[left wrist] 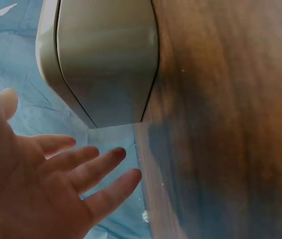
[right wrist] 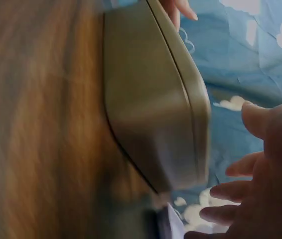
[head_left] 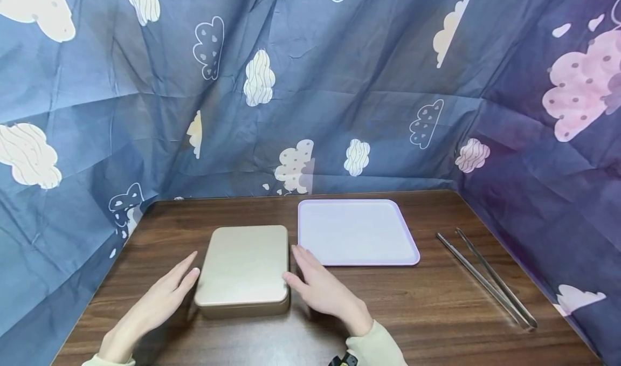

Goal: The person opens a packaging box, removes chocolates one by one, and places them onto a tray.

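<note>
A closed, pale gold box [head_left: 244,266] with rounded corners and a lid sits on the table in the head view. My left hand [head_left: 157,304] is at its left side, fingers extended and spread. In the left wrist view, a gap shows between that hand [left wrist: 51,174] and the box [left wrist: 106,59]. On the other side, my right hand [head_left: 322,288] has its fingers straight, with the thumb right at the box's right edge. The right wrist view shows the box's side wall and lid seam [right wrist: 151,94], with the right hand's fingers [right wrist: 230,191] spread beside it.
A white tray [head_left: 356,231] with a lilac rim lies behind and to the right of the box. Long metal tongs [head_left: 490,282] rest near the right edge of the brown wooden table [head_left: 388,312]. Blue cloud-print cloth [head_left: 320,112] hangs behind and at both sides.
</note>
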`<state>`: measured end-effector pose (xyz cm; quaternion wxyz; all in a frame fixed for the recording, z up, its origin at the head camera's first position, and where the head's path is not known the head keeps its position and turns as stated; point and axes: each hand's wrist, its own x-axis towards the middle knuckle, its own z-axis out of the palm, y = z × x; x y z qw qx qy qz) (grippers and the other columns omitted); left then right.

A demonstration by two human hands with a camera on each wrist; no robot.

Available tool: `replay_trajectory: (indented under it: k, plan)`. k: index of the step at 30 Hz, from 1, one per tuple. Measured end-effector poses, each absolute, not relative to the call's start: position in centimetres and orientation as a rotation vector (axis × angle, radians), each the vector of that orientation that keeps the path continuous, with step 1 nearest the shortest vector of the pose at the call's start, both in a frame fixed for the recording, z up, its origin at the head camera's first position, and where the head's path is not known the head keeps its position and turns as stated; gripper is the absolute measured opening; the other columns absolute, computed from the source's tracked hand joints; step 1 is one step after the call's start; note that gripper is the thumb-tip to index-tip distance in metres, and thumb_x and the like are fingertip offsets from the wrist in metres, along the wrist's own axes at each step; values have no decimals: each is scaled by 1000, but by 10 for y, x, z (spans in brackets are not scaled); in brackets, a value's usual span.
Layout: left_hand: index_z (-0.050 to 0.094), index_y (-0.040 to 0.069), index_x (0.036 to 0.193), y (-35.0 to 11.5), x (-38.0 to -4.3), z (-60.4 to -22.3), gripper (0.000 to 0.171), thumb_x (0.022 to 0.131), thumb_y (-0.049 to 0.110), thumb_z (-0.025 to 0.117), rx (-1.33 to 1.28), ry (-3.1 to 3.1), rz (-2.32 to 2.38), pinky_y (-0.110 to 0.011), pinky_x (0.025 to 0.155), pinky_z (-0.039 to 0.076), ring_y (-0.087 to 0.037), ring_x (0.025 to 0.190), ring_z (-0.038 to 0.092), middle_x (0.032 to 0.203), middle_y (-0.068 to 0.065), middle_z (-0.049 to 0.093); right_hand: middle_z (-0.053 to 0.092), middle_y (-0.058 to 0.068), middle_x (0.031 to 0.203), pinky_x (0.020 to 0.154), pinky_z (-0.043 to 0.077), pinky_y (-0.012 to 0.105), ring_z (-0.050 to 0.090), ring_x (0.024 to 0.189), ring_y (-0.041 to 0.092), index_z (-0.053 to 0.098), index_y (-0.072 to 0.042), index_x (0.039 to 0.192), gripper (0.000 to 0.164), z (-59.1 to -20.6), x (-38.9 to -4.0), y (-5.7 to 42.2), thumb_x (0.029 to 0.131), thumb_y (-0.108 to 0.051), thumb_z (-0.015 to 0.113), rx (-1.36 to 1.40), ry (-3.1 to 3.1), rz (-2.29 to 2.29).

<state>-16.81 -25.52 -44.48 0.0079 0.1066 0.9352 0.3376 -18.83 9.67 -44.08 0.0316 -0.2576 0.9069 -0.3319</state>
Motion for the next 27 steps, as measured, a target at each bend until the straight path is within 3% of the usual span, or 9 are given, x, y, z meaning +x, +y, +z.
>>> replay_trajectory:
  k: [8, 13, 18, 22, 24, 27]
  plan:
    - [33, -3, 149, -252, -155, -452, 66, 105, 47, 36, 261, 2774, 1091, -60, 106, 32, -42, 133, 38, 146, -24, 40, 26, 19, 156, 114, 27, 42, 29, 141, 27, 21, 6, 151, 76, -446, -185, 79, 99, -39, 54, -806, 2725, -1121]
    - [27, -3, 150, -246, -152, -452, 76, 99, 49, 51, 258, 2726, 1124, -52, 102, 41, -39, 129, 46, 145, -27, 40, 31, 18, 154, 111, 33, 42, 36, 137, 27, 22, 6, 151, 85, -448, -186, 78, 94, -44, 62, -794, 2738, -1139]
    - [20, -4, 152, -243, -151, -454, 96, 88, 48, 69, 309, 2733, 1127, -38, 93, 50, -32, 120, 55, 141, -29, 44, 31, 17, 154, 109, 36, 40, 39, 135, 24, 16, 2, 153, 105, -447, -187, 80, 83, -52, 72, -713, 2667, -1120]
    - [16, -3, 153, -246, -150, -458, 99, 86, 43, 73, 403, 2699, 1178, -28, 91, 49, -29, 121, 53, 143, -28, 43, 25, 16, 156, 111, 33, 39, 39, 134, 23, 6, 1, 154, 117, -447, -187, 81, 76, -39, 84, -709, 2598, -1111]
    - [14, -1, 154, -247, -150, -461, 98, 87, 41, 73, 433, 2672, 1217, -24, 93, 47, -27, 123, 51, 145, -26, 41, 29, 16, 155, 111, 34, 37, 45, 128, 18, 3, 0, 154, 119, -447, -186, 82, 74, -30, 86, -717, 2581, -1109]
    - [11, -1, 154, -249, -149, -464, 95, 90, 38, 70, 480, 2617, 1280, -17, 93, 44, -20, 124, 49, 150, -26, 32, 59, 17, 129, 102, 41, 32, 60, 98, 12, 0, -1, 155, 120, -449, -185, 81, 74, -23, 86, -709, 2572, -1110]
